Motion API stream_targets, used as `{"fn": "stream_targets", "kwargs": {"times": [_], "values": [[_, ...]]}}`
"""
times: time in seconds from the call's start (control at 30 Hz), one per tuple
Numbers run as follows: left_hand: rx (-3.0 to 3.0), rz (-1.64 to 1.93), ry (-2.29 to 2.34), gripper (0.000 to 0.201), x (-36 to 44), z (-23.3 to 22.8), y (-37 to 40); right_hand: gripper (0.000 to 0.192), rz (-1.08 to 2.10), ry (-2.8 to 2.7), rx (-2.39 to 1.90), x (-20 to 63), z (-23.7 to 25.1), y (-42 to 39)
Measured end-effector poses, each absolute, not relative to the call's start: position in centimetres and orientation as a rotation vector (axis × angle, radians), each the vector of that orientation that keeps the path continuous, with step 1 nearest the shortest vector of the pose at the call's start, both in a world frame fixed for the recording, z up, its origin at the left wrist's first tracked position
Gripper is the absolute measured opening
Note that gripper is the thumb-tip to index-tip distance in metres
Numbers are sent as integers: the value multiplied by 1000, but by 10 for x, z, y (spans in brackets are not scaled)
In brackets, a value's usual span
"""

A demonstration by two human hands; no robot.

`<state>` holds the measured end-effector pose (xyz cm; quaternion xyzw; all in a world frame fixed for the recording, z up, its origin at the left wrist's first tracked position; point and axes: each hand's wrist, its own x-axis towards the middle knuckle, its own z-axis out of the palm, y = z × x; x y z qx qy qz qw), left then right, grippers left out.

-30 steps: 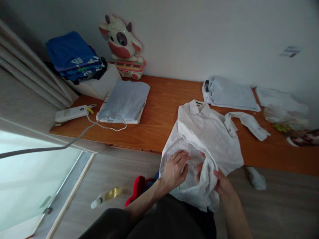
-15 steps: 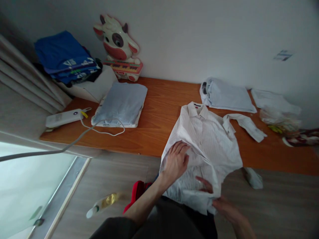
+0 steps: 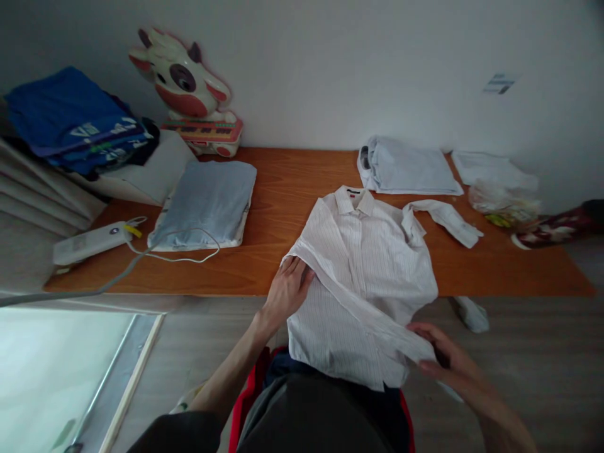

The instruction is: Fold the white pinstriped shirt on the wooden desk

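A white striped button-up shirt (image 3: pixel 377 264) lies front up, its collar toward the wall and its hem hanging over the table's front edge near my lap. One sleeve (image 3: pixel 358 308) is folded diagonally across the front. At the bend of that sleeve rests my left hand (image 3: pixel 287 286), fingers stretched out and thumb apart, with the fingertips partly under the cloth. Toward the cuff end, my right hand (image 3: pixel 446 355) grips the sleeve between thumb and fingers. The other sleeve (image 3: pixel 446 217) lies bent out to the right on the table.
On the wooden table (image 3: pixel 264 207) are a folded blue-grey garment (image 3: pixel 207 195), folded light clothes (image 3: pixel 410 167), a plastic bag (image 3: pixel 503 201) and a white power strip (image 3: pixel 92 242) with a cable. A cow toy keyboard (image 3: pixel 202 132) and a blue clothes stack (image 3: pixel 75 119) stand at the back left.
The sleeve now crosses the shirt front as a flat diagonal band. My left hand has moved to its bend, and my right hand has come up and right with the cuff end. The view has shifted right.
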<state>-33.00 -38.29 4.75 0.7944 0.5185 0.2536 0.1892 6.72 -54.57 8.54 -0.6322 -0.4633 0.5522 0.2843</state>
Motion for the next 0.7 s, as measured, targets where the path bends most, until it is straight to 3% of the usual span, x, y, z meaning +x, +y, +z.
{"fn": "stream_targets", "kwargs": {"times": [0.13,0.33,0.43,0.53,0.7], "values": [[2380,593,1359,30,-338,49,-383,80,1546,-1225,-1615,71,78,-539],[2574,388,1208,35,-345,50,-374,45,1507,-1626,-1794,73,29,-521],[2630,312,1057,31,-332,47,-363,41,1460,-1732,-1712,76,33,-517],[2644,281,1037,31,-311,42,-343,42,1489,-1583,-1644,86,55,-518],[2565,385,1379,33,-276,31,-310,48,1358,-1107,-1649,100,67,-513]]}}
